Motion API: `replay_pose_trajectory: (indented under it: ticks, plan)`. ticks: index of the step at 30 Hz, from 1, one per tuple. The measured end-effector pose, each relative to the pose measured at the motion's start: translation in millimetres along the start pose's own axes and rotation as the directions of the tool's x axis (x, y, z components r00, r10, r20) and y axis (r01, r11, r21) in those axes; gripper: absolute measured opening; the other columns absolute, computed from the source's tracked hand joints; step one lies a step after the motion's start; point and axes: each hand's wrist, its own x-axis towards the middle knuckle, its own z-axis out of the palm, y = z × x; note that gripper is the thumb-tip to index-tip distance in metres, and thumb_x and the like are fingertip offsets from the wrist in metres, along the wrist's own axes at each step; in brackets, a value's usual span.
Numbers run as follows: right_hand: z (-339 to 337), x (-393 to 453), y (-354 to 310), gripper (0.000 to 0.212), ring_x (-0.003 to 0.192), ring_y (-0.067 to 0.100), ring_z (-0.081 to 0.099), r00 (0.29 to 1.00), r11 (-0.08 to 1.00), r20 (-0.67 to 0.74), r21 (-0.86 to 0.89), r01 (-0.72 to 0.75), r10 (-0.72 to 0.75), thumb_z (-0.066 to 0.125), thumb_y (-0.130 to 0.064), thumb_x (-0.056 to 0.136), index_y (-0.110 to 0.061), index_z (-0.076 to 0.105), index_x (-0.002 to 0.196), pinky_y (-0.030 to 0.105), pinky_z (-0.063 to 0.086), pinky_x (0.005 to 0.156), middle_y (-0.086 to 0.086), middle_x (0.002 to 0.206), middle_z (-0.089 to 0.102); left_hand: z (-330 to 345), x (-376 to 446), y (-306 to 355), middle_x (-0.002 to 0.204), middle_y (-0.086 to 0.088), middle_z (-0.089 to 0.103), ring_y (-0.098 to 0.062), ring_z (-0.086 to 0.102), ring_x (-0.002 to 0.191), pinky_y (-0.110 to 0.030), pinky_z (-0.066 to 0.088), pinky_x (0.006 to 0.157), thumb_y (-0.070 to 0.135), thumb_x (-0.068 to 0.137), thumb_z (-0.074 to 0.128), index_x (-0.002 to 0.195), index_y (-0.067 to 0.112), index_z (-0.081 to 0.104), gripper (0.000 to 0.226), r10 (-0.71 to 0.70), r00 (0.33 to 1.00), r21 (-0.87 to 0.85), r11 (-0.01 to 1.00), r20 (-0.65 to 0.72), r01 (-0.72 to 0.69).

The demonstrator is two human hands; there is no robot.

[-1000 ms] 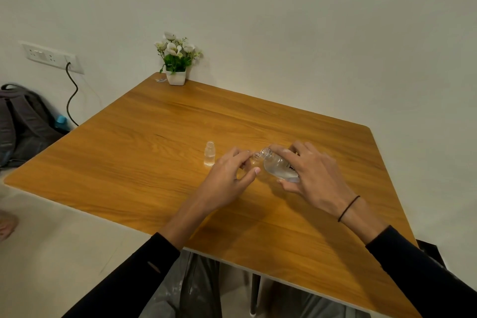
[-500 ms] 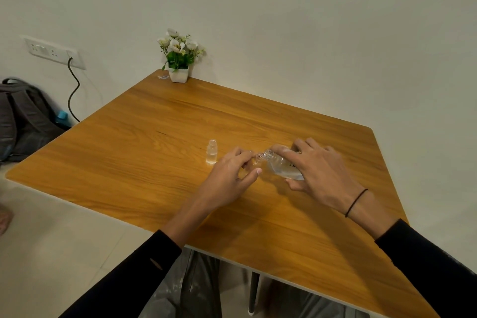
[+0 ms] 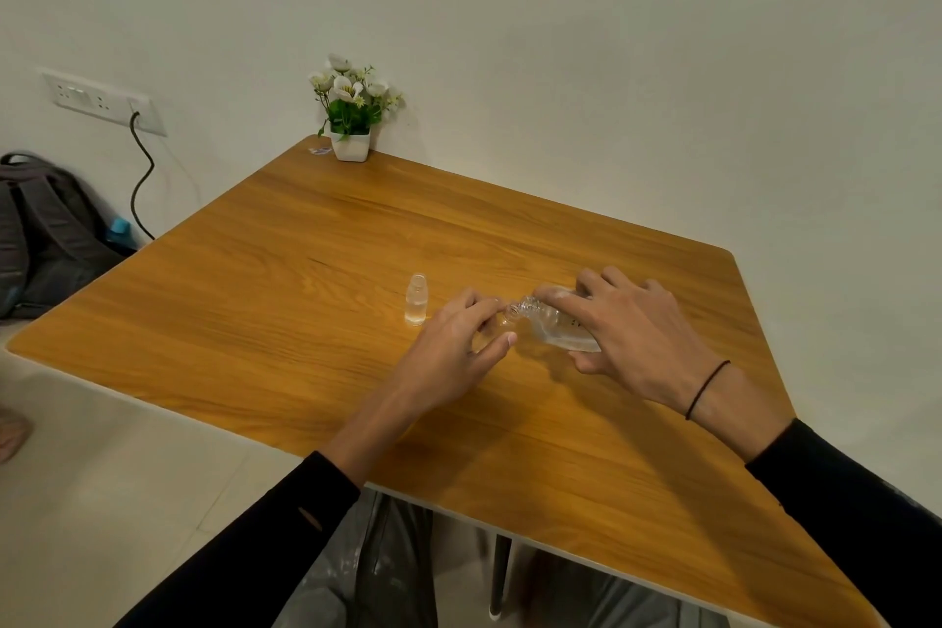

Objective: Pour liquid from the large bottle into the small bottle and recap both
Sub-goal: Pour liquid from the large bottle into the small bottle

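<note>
A: What is the biggest thing there?
B: A wide wooden counter [image 3: 316, 240]. It stands in the corner of a pale wall [image 3: 611, 41].

A: What is off to the side?
B: A grey backpack [image 3: 46, 230] leans on the floor by the wall. Above it is a white socket plate [image 3: 97, 101] with a dark cord hanging down.

A: And on the counter?
B: At the far corner sits a little white pot of flowers [image 3: 351, 110].

A: Where are the hands?
B: Both are over the middle of the counter, in black sleeves. The right hand [image 3: 642, 337] is wrapped around the large bottle [image 3: 555, 324]. The bottle is clear and tipped on its side, with its open neck pointing left. A bit of clear liquid lies in it. A thin black band is on the right wrist.

A: And the other hand?
B: The left hand [image 3: 453, 347] is just beside the bottle's neck, fingers curled in close. The small bottle must be about there, but the fingers hide it, so it is hard to tell if they hold it.

A: What is the smallest thing?
B: A tiny clear cap [image 3: 417, 298] stands upright on the counter, just left of the left hand, not touching it
</note>
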Motion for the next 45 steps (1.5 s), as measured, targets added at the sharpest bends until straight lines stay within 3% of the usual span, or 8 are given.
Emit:
replay_pose_trajectory:
  ticks: [8, 15, 24, 33, 45]
  plan:
    - [-5.1, 2.7, 0.8, 0.085, 0.107, 0.018, 0.050, 1.000, 1.000, 0.013, -0.016, 0.010, -0.010, 0.077, -0.055, 0.085, -0.048, 0.028, 0.153, 0.035, 0.036, 0.073, -0.003, 0.123, 0.057, -1.6, -0.3, 1.7, 0.105, -0.004, 0.058, -0.021, 0.059, 0.095, -0.041, 0.051, 0.088, 0.028, 0.104, 0.068, 0.125, 0.012, 0.070, 0.027, -0.006, 1.000, -0.001, 1.000, 0.011, 0.006]
    - [-4.0, 4.5, -0.1, 0.088, 0.105, 0.018, 0.051, 1.000, 1.000, 0.017, -0.023, 0.012, -0.012, 0.080, -0.055, 0.082, -0.047, 0.029, 0.152, 0.036, 0.039, 0.072, -0.003, 0.121, 0.058, 0.6, -0.6, -1.3, 0.103, -0.001, 0.056, -0.021, 0.058, 0.091, -0.041, 0.051, 0.084, 0.033, 0.104, 0.067, 0.115, 0.011, 0.069, 0.024, -0.019, 1.000, 0.033, 0.999, 0.020, 0.019]
    - [-7.0, 4.1, 0.3, 0.088, 0.104, 0.018, 0.051, 1.000, 0.999, 0.024, -0.045, 0.019, -0.017, 0.080, -0.055, 0.081, -0.047, 0.028, 0.152, 0.036, 0.043, 0.071, -0.003, 0.122, 0.057, 2.4, -0.7, -2.2, 0.104, 0.000, 0.056, -0.018, 0.058, 0.093, -0.041, 0.052, 0.087, 0.035, 0.104, 0.066, 0.118, 0.010, 0.069, 0.028, -0.020, 1.000, 0.033, 0.999, 0.017, 0.020]
    - [-11.7, 3.4, -0.5, 0.090, 0.107, 0.019, 0.051, 0.999, 0.999, 0.043, -0.051, 0.011, -0.009, 0.081, -0.056, 0.080, -0.048, 0.027, 0.152, 0.041, 0.049, 0.075, -0.004, 0.123, 0.056, 4.0, -0.8, -0.5, 0.106, -0.003, 0.057, -0.020, 0.059, 0.096, -0.041, 0.052, 0.089, 0.031, 0.104, 0.067, 0.132, 0.015, 0.068, 0.032, -0.008, 1.000, 0.004, 1.000, 0.006, 0.008]
    - [-13.9, 5.6, -2.1, 0.090, 0.107, 0.019, 0.053, 0.999, 0.998, 0.033, -0.057, 0.021, -0.019, 0.082, -0.054, 0.080, -0.048, 0.027, 0.150, 0.042, 0.051, 0.075, -0.003, 0.124, 0.058, 3.0, -1.1, -1.9, 0.105, -0.001, 0.057, -0.017, 0.057, 0.093, -0.033, 0.050, 0.084, 0.031, 0.104, 0.067, 0.126, 0.017, 0.069, 0.026, -0.007, 1.000, 0.015, 1.000, -0.002, 0.007]
